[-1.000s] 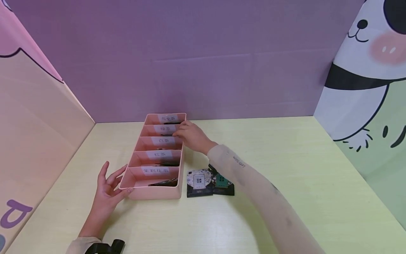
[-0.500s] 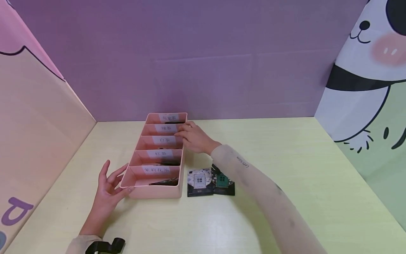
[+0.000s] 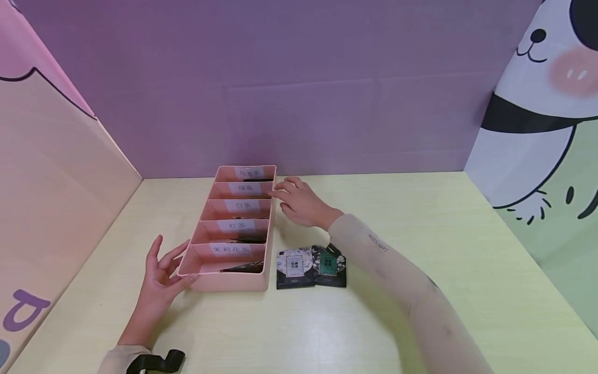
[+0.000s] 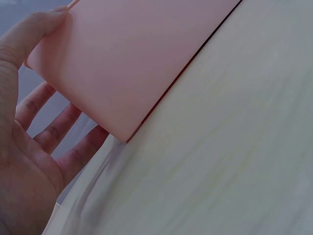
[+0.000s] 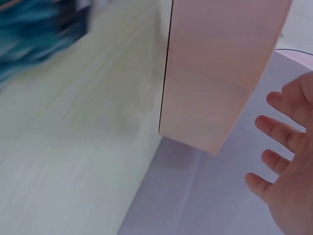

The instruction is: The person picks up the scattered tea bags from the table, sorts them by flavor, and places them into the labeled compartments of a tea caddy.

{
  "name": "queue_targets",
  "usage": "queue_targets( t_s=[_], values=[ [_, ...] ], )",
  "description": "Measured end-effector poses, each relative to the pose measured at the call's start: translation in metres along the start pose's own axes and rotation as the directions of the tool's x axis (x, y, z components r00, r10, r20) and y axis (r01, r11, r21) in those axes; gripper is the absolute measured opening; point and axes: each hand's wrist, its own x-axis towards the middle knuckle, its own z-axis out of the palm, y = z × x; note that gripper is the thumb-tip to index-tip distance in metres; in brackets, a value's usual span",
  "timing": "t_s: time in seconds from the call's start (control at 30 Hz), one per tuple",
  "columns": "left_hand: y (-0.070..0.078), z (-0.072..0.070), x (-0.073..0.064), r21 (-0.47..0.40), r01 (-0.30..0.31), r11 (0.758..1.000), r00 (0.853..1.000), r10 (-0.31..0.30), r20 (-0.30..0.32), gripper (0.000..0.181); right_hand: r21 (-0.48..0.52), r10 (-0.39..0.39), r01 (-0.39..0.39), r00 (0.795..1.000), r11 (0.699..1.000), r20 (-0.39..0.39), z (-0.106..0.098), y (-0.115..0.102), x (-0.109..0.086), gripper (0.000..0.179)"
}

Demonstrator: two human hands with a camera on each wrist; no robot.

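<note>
A long pink organizer box (image 3: 229, 283) stands on the table, split into several labelled compartments with dark sachets (image 3: 243, 267) lying inside. My left hand (image 3: 161, 280) holds its near left corner. In the left wrist view the thumb (image 4: 41, 29) lies on the front face while the fingers reach round the side. Just off the box's right side, near its far end, my right hand (image 3: 306, 202) is held up with loosely bent fingers and nothing in them. The right wrist view shows those fingers (image 5: 279, 132) apart from the box wall (image 5: 210, 88).
Right of the box two tea sachets lie side by side, one with a white label (image 3: 295, 267) and one with a green label (image 3: 329, 265). A purple backdrop (image 3: 303, 104) rises behind the table (image 3: 411, 228). Printed panels flank both sides.
My right hand has drawn back to the right, from over the box's right rim to just beside it. My left hand stays on the near corner.
</note>
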Motion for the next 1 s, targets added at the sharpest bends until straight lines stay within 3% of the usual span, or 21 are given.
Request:
queue_targets(
  t_s=[0.2, 0.4, 0.57, 0.77, 1.0],
  values=[
    [0.000, 0.000, 0.002, -0.034, -0.022, 0.999, 1.000, 0.023, 0.007, 0.104, 0.022, 0.011, -0.011, 1.000, 1.000, 0.019, -0.002, 0.008, -0.030, 0.043],
    [0.001, 0.000, 0.003, -0.040, -0.025, 0.999, 1.000, 0.026, 0.008, 0.105, 0.101, 0.067, -0.076, 0.993, 0.992, 0.094, -0.006, 0.015, -0.062, 0.045],
    [0.002, 0.000, 0.004, -0.017, -0.014, 1.000, 1.000, 0.014, 0.008, 0.104, 0.132, 0.109, -0.134, 0.977, 0.982, 0.183, -0.008, 0.020, -0.085, 0.043],
    [-0.003, 0.000, 0.002, -0.073, -0.034, 0.997, 0.999, 0.035, 0.011, 0.104, 0.172, 0.123, -0.167, 0.964, 0.971, 0.237, -0.007, 0.021, -0.113, 0.042],
    [-0.003, 0.002, 0.002, -0.084, -0.046, 0.995, 0.999, 0.047, 0.005, 0.104, 0.191, 0.159, -0.231, 0.930, 0.954, 0.330, -0.006, 0.021, -0.130, 0.044]
  ],
)
